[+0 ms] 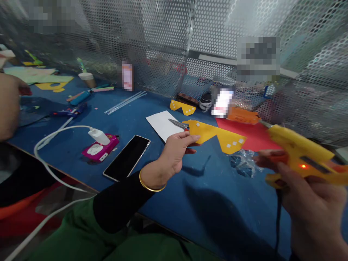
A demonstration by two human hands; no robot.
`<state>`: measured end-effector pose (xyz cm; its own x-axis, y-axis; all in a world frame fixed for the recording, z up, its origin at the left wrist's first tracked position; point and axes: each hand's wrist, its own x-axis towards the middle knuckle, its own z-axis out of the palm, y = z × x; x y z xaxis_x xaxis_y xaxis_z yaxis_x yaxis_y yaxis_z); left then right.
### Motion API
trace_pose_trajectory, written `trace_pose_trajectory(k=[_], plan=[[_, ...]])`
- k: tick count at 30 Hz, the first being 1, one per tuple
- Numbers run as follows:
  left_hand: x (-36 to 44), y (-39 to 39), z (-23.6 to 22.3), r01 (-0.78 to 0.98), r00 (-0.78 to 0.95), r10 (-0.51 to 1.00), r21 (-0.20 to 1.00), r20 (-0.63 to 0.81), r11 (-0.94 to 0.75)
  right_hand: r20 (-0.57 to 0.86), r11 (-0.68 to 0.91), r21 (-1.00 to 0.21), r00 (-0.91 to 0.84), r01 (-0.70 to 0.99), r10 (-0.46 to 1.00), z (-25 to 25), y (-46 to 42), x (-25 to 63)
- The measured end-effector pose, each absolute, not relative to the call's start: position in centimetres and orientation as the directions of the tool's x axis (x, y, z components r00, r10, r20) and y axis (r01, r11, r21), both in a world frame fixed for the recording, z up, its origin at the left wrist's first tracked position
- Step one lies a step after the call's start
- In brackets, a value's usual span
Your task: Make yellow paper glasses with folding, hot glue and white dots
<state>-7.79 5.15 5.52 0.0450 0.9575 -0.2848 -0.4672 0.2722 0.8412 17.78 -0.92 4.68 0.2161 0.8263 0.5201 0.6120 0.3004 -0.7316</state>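
My left hand [176, 150] pinches the left end of a yellow paper mask shape [210, 132], held above the blue table. The shape has a notch in its lower edge and small whitish squares on it. At the right, my right hand [312, 199] is wrapped round a yellow hot glue gun [301, 152] with a lit orange light and a dark cord hanging down. Its nozzle end lies out toward the right edge. Scissors [176, 123] rest on a white sheet [162, 125] just behind my left hand. Another yellow mask shape [182, 107] stands farther back.
A black phone [127, 157] lies beside a pink power socket [100, 148] with a white cable. Clear glue sticks [125, 102], red paper [239, 134], crumpled plastic [244, 163] and a second glue gun [72, 110] lie on the table [168, 195]. Another person's arm [9, 105] reaches in at left.
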Motion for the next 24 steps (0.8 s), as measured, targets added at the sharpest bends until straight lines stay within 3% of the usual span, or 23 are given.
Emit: trace_pose_trajectory(k=[2,3,7,12,24], plan=[[-7.6,5.0,5.5,-0.453,0.055,0.956,0.847,-0.287,0.280,0.439,0.329,-0.789,0.101,0.518,0.893,5.1,-2.5,15.0],[-7.6,4.9,5.5,-0.451,0.061,0.957,0.847,-0.285,0.281,0.441,0.355,-0.764,0.034,0.539,0.897,5.1,-3.0,13.9],[-7.3,4.5,5.4,-0.454,0.093,0.959,0.845,-0.268,0.281,0.525,0.502,-0.535,-0.197,0.680,0.828,4.4,-3.2,12.1],[-7.2,4.1,5.3,-0.451,0.129,0.960,0.847,-0.249,0.281,0.566,0.500,-0.423,-0.211,0.756,0.797,3.5,-2.6,12.3],[-7.0,3.8,5.2,-0.420,0.136,0.959,0.862,-0.250,0.285,0.526,0.449,-0.417,-0.192,0.790,0.828,3.7,-2.8,11.9]])
